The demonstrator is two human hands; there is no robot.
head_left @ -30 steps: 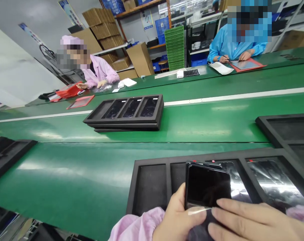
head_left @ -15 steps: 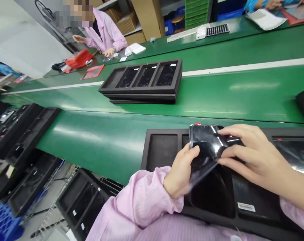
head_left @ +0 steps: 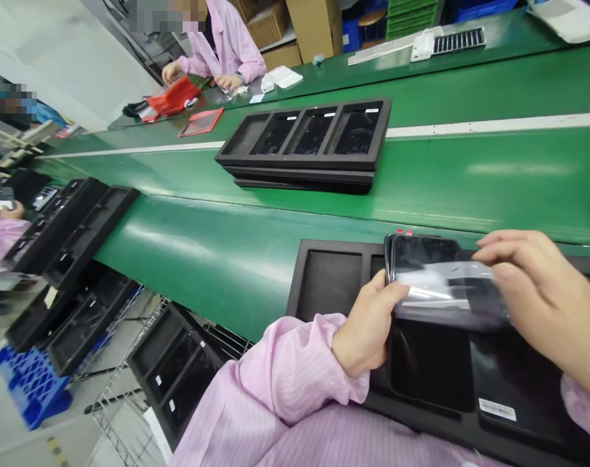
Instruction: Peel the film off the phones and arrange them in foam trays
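My left hand (head_left: 373, 324) is closed around the left edge of a dark, glossy phone (head_left: 421, 250), thumb over its front. A second edge shows behind it, with small red tabs at the top. My right hand (head_left: 533, 279) has its fingers together on the right end of a clear plastic film (head_left: 441, 292). The film is stretched across the phone's face and blurred by motion. Below lies a black foam tray (head_left: 297, 285) with compartments. In it, a dark panel (head_left: 499, 370) with a white barcode label is partly hidden under my right hand.
A stack of black foam trays (head_left: 299, 172) with dark panels sits on the green bench (head_left: 202, 259). More trays (head_left: 91, 240) stand at the left, and another tray (head_left: 173, 363) rests on a wire rack. Across the bench works a person in a pink coat (head_left: 227, 39).
My right hand has moved right and drawn the plastic film across the phone toward the right. My left hand keeps its hold. The whole view has shifted, with the bench scene appearing further right.
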